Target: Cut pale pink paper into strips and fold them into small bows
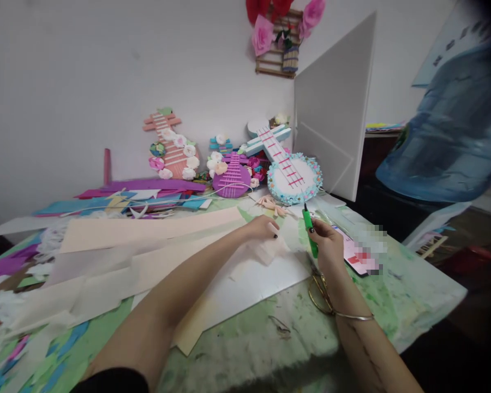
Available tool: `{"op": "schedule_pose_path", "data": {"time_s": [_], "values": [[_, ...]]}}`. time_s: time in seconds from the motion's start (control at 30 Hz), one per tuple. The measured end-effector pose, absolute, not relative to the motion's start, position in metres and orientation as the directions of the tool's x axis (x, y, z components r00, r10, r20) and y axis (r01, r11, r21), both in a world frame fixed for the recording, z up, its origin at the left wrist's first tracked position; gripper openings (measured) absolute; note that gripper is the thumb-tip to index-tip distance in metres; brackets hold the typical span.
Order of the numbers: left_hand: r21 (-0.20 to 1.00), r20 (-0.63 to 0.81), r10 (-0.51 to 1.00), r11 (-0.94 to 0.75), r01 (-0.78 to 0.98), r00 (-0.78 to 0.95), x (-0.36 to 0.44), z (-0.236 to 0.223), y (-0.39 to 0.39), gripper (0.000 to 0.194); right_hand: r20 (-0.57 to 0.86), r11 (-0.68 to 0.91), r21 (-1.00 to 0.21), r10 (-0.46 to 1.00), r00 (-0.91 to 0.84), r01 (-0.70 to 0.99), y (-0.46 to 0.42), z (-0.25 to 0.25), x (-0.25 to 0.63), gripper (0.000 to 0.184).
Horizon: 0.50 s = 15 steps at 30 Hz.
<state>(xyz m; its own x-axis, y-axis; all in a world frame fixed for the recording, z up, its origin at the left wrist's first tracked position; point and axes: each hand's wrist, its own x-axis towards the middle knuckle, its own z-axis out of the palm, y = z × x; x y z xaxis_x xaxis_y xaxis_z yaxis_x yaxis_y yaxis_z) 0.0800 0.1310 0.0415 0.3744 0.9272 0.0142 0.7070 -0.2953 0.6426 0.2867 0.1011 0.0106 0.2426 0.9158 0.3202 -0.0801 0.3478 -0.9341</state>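
Note:
My right hand (328,239) is closed around a slim green pen-like tool (310,233), its dark tip pointing up and away from me. My left hand (262,227) has its fingers bent over a pale piece of paper (270,250), which is blurred and seems pinched by the thumb. Beneath that hand a smooth white board (265,278) lies on the table. Gold-handled scissors (319,295) rest beside my right wrist, partly hidden by it. Long cream paper strips (147,229) spread out left of my left hand.
Decorated paper instruments, one peach (174,144), one purple (232,180) and one white-and-blue (288,169), lean at the back. A phone (358,256) lies to the right. Coloured scraps (16,262) cover the left side. A grey panel (331,109) and a large water bottle (442,131) stand behind.

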Motion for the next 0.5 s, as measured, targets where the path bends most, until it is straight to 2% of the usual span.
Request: {"op": "schedule_pose_path", "data": {"time_s": [0.17, 0.27, 0.37, 0.5], "values": [[0.563, 0.006, 0.914, -0.339, 0.754, 0.407, 0.081, 0.038, 0.189, 0.021, 0.306, 0.338, -0.936, 0.921, 0.240, -0.102, 0.101, 0.008, 0.286, 0.034], [0.555, 0.032, 0.934, -0.313, 0.771, 0.356, 0.065, 0.035, 0.205, 0.026, 0.303, 0.330, -0.938, 0.930, 0.209, -0.106, 0.101, 0.009, 0.285, 0.035], [0.599, 0.067, 0.956, -0.267, 0.754, 0.285, 0.046, 0.035, 0.209, 0.031, 0.297, 0.322, -0.940, 0.934, 0.199, -0.110, 0.100, 0.010, 0.285, 0.036], [0.736, 0.108, 0.975, -0.210, 0.644, 0.195, 0.031, 0.043, 0.202, 0.032, 0.284, 0.315, -0.939, 0.936, 0.209, -0.136, 0.099, 0.010, 0.286, 0.037]]}}
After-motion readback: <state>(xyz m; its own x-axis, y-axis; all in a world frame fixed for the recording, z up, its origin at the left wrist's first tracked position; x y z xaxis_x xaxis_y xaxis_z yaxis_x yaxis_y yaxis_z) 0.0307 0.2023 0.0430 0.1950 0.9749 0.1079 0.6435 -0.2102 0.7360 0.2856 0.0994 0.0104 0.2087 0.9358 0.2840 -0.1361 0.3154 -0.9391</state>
